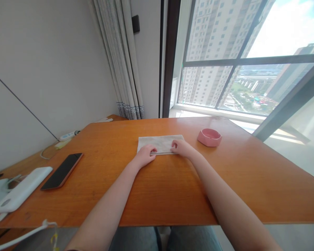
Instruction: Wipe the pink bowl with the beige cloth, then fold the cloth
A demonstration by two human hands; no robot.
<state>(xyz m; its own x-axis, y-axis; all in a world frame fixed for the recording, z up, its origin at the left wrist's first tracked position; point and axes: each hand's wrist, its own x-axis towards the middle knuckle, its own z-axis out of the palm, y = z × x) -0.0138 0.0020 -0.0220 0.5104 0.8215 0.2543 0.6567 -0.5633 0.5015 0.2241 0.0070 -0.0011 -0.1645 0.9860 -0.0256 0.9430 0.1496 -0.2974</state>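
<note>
Folded light grey cloth (162, 141) lies flat on the wooden surface (170, 195), about midway between left and right edges, well back from the near edge. Long side runs roughly parallel to the near edge.

Left hand (144, 155): on the cloth's near left part, fingers curled in at its near edge. Right hand (182, 147): on the near right part, fingers also curled, fingertips down on the fabric. Grip on both: bent fingers, contact with cloth; can't tell if either one is actually pinching it. Hands well apart, middle of the cloth uncovered between them.

Pink dish (210, 141): right of the cloth, toward the far right corner, apart from the right hand. Angular outside, round opening on top.

Left side: phone (62, 171) flat, dark face up, set at a slant by the left edge. White rounded device (23, 190) just beside it, nearer the near left corner, cable (1, 217) at its near end.

Beyond the surface: curtain (122, 59) behind the far left corner, big window (209, 85) behind the far right.
</note>
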